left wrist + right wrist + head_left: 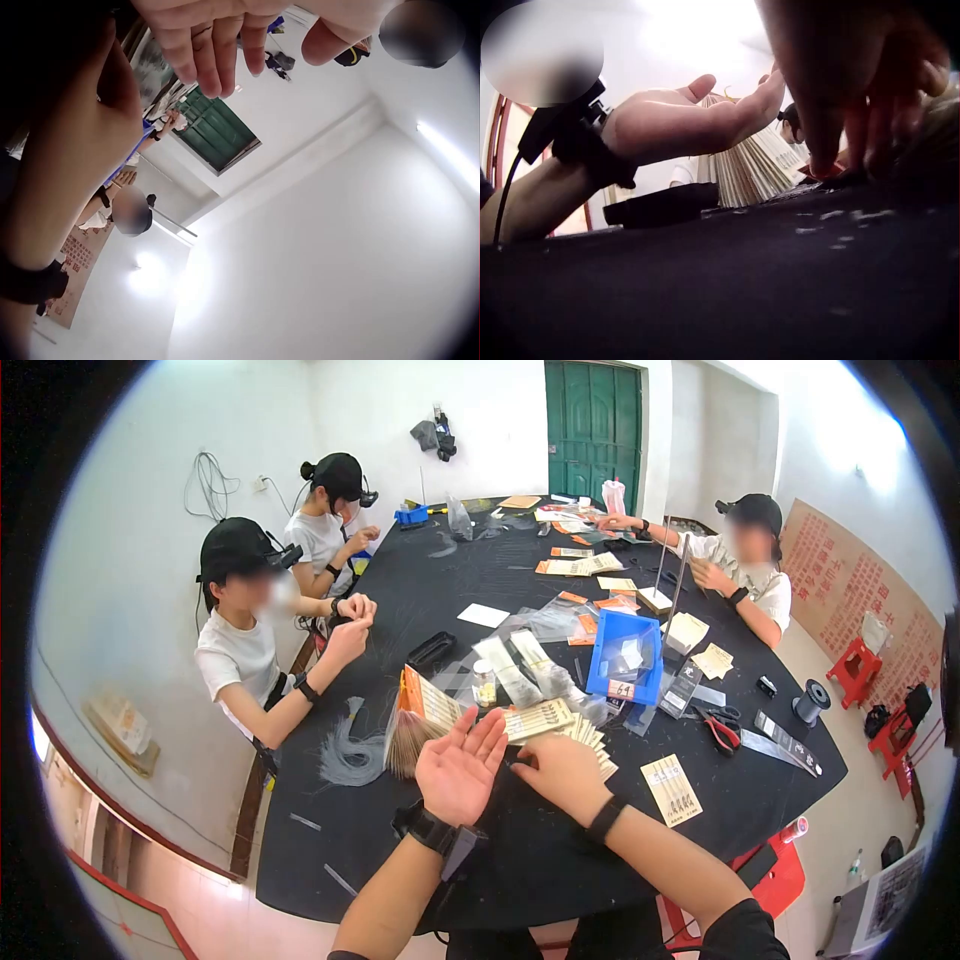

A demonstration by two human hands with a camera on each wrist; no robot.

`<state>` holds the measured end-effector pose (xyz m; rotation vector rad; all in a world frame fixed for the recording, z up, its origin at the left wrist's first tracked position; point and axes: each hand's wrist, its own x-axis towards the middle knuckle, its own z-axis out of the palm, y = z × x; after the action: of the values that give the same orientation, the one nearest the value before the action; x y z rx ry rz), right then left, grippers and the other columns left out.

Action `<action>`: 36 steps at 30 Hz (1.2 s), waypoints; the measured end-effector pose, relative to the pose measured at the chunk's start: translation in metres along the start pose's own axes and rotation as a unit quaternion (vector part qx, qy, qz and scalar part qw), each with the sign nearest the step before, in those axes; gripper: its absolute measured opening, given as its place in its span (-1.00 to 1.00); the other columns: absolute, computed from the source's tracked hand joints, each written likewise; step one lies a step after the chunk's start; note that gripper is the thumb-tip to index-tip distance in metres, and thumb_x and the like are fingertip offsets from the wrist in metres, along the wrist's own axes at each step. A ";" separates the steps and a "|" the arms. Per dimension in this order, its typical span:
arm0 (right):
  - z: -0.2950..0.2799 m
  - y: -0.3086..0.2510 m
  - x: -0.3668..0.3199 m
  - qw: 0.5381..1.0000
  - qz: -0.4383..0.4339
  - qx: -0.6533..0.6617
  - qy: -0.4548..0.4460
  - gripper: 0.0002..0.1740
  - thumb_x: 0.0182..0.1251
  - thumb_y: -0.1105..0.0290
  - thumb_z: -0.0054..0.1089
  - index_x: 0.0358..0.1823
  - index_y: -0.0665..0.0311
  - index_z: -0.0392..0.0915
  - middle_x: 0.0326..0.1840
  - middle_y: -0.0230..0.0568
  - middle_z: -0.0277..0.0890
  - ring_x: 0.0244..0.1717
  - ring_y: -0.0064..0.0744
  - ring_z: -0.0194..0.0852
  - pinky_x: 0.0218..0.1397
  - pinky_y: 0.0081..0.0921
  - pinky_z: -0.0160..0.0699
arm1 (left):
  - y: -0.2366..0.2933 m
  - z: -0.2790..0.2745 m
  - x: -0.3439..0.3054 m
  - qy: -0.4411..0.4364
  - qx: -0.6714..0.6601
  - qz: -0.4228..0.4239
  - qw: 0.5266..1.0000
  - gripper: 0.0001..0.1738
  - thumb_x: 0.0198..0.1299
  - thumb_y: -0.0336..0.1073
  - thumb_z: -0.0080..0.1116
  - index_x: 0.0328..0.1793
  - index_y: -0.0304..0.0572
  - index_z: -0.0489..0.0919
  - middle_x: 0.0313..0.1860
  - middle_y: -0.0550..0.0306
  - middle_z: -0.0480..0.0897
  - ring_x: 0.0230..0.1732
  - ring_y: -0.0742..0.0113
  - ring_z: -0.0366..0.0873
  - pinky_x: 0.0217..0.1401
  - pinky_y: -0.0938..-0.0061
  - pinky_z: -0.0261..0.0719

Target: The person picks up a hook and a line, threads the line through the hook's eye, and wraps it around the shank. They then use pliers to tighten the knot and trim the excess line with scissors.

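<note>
My left hand [462,765] is held palm up over the near part of the black table, fingers extended and nothing on the palm. To its right, my right hand [565,775] points down, its fingertips low at the tabletop in the right wrist view, with no object visible between thumb and fingers [877,139]. Behind the left hand, a thick bundle of printed cards [400,745] stands fanned on edge. A stack of cream cards [540,720] and a spread of more cards [590,738] lie just beyond the right hand. One card with dark markings [672,790] lies flat at right.
A bundle of clear line [352,752] lies at left. Beyond the cards are plastic-wrapped packs [510,670], a small bottle [484,682] and a blue bin [625,660]. Red-handled pliers [722,735], scissors [728,712] and a spool [811,702] sit at right. Three people work around the table.
</note>
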<state>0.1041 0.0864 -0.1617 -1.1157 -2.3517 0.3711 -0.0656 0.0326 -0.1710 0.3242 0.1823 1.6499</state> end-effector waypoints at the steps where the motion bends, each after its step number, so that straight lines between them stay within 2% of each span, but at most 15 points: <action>1: 0.003 -0.002 0.002 1.000 0.008 -0.007 0.005 -0.70 0.14 0.10 0.39 -0.29 0.19 0.73 -0.34 -0.12 0.68 -0.22 -0.12 0.67 -0.17 -0.19 0.61 | -0.001 -0.001 0.000 0.003 0.001 -0.003 1.000 -0.46 0.32 -0.19 -0.20 0.34 -0.32 0.41 0.40 -0.33 0.41 0.43 -0.12 0.37 0.57 0.04 0.26; 9: 0.026 -0.012 0.017 0.995 0.070 -0.067 0.004 -0.75 0.08 0.18 0.44 -0.43 0.23 0.72 -0.38 -0.07 0.68 -0.27 -0.06 0.70 -0.21 -0.21 0.64 | -0.004 -0.006 0.001 0.013 0.014 -0.002 1.000 -0.46 0.29 -0.18 -0.17 0.32 -0.32 0.42 0.41 -0.30 0.42 0.45 -0.11 0.35 0.57 0.03 0.24; 13: 0.036 -0.014 0.019 0.990 0.072 -0.116 0.034 -0.79 0.10 0.25 0.39 -0.46 0.25 0.71 -0.36 -0.03 0.68 -0.28 -0.03 0.72 -0.24 -0.19 0.65 | -0.006 -0.001 0.000 0.033 0.021 -0.009 0.999 -0.47 0.27 -0.19 -0.14 0.29 -0.32 0.44 0.28 -0.20 0.50 0.34 -0.04 0.43 0.53 0.06 0.30; 17: 0.038 -0.012 0.019 0.987 0.046 -0.152 0.009 -0.80 0.15 0.28 0.33 -0.41 0.29 0.67 -0.35 -0.01 0.66 -0.25 -0.04 0.70 -0.20 -0.14 0.63 | -0.006 -0.009 0.001 0.060 0.032 -0.030 0.997 -0.52 0.27 -0.20 -0.13 0.23 -0.30 0.48 0.09 -0.09 0.59 0.15 0.06 0.53 0.42 0.12 0.42; 20: 0.020 -0.001 0.015 0.998 0.041 -0.032 0.022 -0.79 0.19 0.28 0.30 -0.38 0.31 0.64 -0.35 0.02 0.65 -0.25 -0.04 0.68 -0.20 -0.14 0.62 | -0.009 -0.010 0.002 0.108 0.090 -0.047 0.989 -0.56 0.29 -0.19 -0.11 0.17 -0.30 0.52 0.00 -0.03 0.62 0.05 0.11 0.56 0.34 0.16 0.49; 21: 0.004 0.004 0.013 0.998 0.018 0.048 0.035 -0.79 0.20 0.30 0.32 -0.39 0.34 0.64 -0.36 0.02 0.64 -0.30 -0.07 0.67 -0.23 -0.22 0.61 | -0.011 -0.010 0.001 0.129 0.116 -0.051 0.984 -0.57 0.30 -0.18 -0.10 0.14 -0.30 0.53 -0.01 -0.01 0.63 0.03 0.12 0.57 0.31 0.17 0.50; 24: -0.038 0.000 0.004 0.962 0.038 0.269 0.039 -0.83 0.14 0.38 0.38 -0.42 0.35 0.65 -0.45 -0.12 0.62 -0.42 -0.25 0.62 -0.31 -0.37 0.58 | -0.021 -0.011 -0.004 0.117 0.259 -0.128 0.950 -0.50 0.38 -0.05 -0.13 0.15 -0.33 0.54 0.01 0.00 0.65 0.05 0.14 0.59 0.32 0.20 0.50; 27: -0.051 0.008 -0.008 0.972 -0.066 0.224 0.012 -0.84 0.15 0.37 0.37 -0.42 0.32 0.64 -0.46 -0.15 0.61 -0.44 -0.28 0.61 -0.32 -0.38 0.57 | -0.032 -0.003 -0.008 0.062 0.243 -0.215 0.944 -0.37 0.44 0.11 -0.18 0.20 -0.35 0.53 0.06 -0.01 0.66 0.11 0.16 0.60 0.36 0.22 0.47; 28: -0.052 0.011 -0.013 0.979 -0.075 0.186 -0.021 -0.84 0.13 0.34 0.35 -0.42 0.28 0.62 -0.45 -0.16 0.61 -0.42 -0.22 0.61 -0.32 -0.36 0.58 | -0.036 0.002 -0.010 0.053 0.259 -0.225 0.938 -0.30 0.49 0.19 -0.28 0.24 -0.35 0.52 0.11 -0.02 0.65 0.16 0.19 0.60 0.39 0.24 0.44; 29: -0.049 0.011 -0.018 0.989 -0.101 0.105 0.004 -0.84 0.13 0.30 0.32 -0.42 0.24 0.62 -0.44 -0.19 0.61 -0.39 -0.18 0.62 -0.31 -0.31 0.59 | -0.039 0.003 -0.011 0.045 0.267 -0.226 0.936 -0.31 0.50 0.17 -0.30 0.25 -0.35 0.51 0.12 -0.01 0.65 0.16 0.19 0.60 0.39 0.24 0.44; 31: -0.044 0.008 -0.023 0.994 -0.083 0.069 -0.004 -0.84 0.13 0.27 0.31 -0.43 0.19 0.62 -0.43 -0.22 0.61 -0.35 -0.16 0.64 -0.30 -0.27 0.59 | -0.045 0.005 -0.014 0.030 0.288 -0.229 0.929 -0.33 0.53 0.13 -0.32 0.26 -0.35 0.50 0.13 -0.01 0.64 0.18 0.19 0.59 0.40 0.24 0.43; 32: -0.041 0.007 -0.025 0.994 -0.085 0.064 -0.001 -0.85 0.13 0.27 0.31 -0.43 0.18 0.62 -0.43 -0.24 0.61 -0.36 -0.18 0.64 -0.31 -0.30 0.58 | -0.046 0.005 -0.016 0.028 0.288 -0.226 0.930 -0.42 0.57 0.04 -0.31 0.26 -0.33 0.49 0.16 0.01 0.62 0.21 0.19 0.58 0.41 0.21 0.43; 36: -0.034 0.011 -0.026 0.994 -0.099 0.051 0.012 -0.87 0.12 0.28 0.31 -0.43 0.14 0.62 -0.44 -0.31 0.60 -0.38 -0.24 0.63 -0.34 -0.36 0.55 | -0.049 -0.009 -0.014 0.015 0.279 -0.218 0.935 -0.54 0.58 -0.15 -0.27 0.22 -0.42 0.47 0.21 -0.11 0.57 0.25 0.15 0.57 0.43 0.16 0.46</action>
<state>0.1435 0.0740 -0.1463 -0.8258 -2.3683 0.3996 -0.0207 0.0245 -0.1965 0.6373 0.7024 1.1362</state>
